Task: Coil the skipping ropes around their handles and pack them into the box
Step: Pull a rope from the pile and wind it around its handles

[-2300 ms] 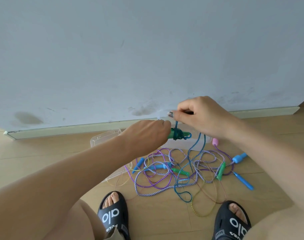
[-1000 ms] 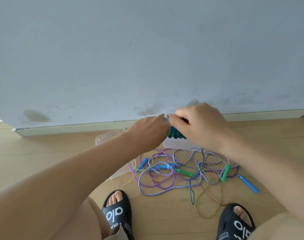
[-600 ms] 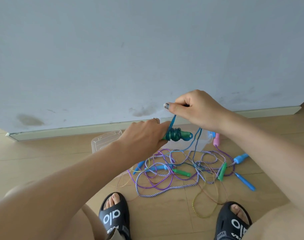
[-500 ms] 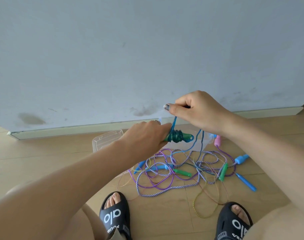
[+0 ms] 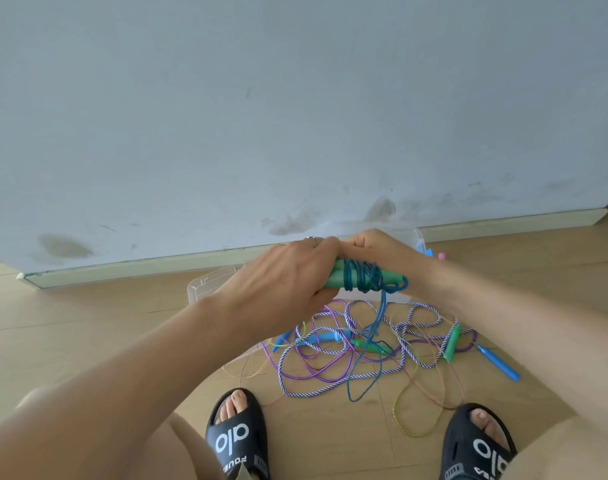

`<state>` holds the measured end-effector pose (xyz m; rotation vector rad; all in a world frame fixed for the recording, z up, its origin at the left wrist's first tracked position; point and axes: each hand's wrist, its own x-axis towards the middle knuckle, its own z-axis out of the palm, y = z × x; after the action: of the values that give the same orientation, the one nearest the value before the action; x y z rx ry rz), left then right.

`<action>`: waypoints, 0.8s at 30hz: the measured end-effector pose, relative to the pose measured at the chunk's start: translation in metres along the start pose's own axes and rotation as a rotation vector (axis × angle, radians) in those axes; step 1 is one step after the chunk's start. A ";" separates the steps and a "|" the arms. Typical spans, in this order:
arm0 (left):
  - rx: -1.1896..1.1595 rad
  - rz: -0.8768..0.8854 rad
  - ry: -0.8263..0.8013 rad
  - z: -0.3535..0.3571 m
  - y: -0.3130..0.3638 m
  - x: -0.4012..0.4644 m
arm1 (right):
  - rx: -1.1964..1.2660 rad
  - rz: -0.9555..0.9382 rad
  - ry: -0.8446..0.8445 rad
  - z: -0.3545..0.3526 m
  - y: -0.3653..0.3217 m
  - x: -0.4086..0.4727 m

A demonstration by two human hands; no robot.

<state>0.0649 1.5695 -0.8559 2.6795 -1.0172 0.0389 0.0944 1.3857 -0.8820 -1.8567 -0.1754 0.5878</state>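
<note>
My left hand (image 5: 281,275) grips two green handles (image 5: 333,278) held side by side above the floor. Several turns of blue rope (image 5: 363,277) are coiled around them, and a loose length hangs from the coil into the pile below. My right hand (image 5: 382,249) sits just behind the coil with its fingers curled; the rope it pinches is hidden behind the handles. The clear plastic box (image 5: 205,284) lies on the floor behind my hands, mostly covered by them.
A tangle of ropes (image 5: 361,344) lies on the wooden floor: a purple one, a blue-and-white braided one, thin yellow and orange ones, with blue (image 5: 498,363) and green (image 5: 451,342) handles among them. My two feet in black slides (image 5: 238,436) stand nearest me. A wall rises behind.
My right hand has come down from above the handles to behind them, bringing the blue rope around. More turns lie on the handles and less blue rope is left on the floor.
</note>
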 end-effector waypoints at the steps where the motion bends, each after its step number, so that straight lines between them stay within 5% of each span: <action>1: -0.040 -0.004 0.022 -0.002 -0.001 0.000 | 0.017 0.004 0.004 0.003 0.000 -0.003; 6: -0.130 -0.168 0.125 -0.011 -0.011 0.009 | -0.036 0.131 0.141 0.032 0.011 -0.005; 10: -0.017 -0.337 -0.016 -0.009 -0.034 0.011 | -0.040 0.107 0.196 0.052 0.025 -0.010; 20: 0.327 -0.266 -0.119 0.021 -0.034 0.023 | -0.578 -0.241 0.377 0.054 -0.007 -0.043; 24: 0.376 -0.221 -0.096 0.024 -0.036 0.026 | -0.609 -0.318 0.464 0.026 -0.024 -0.039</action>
<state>0.1059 1.5722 -0.8842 3.1495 -0.7986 0.0627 0.0526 1.4007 -0.8542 -2.4299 -0.3590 -0.1503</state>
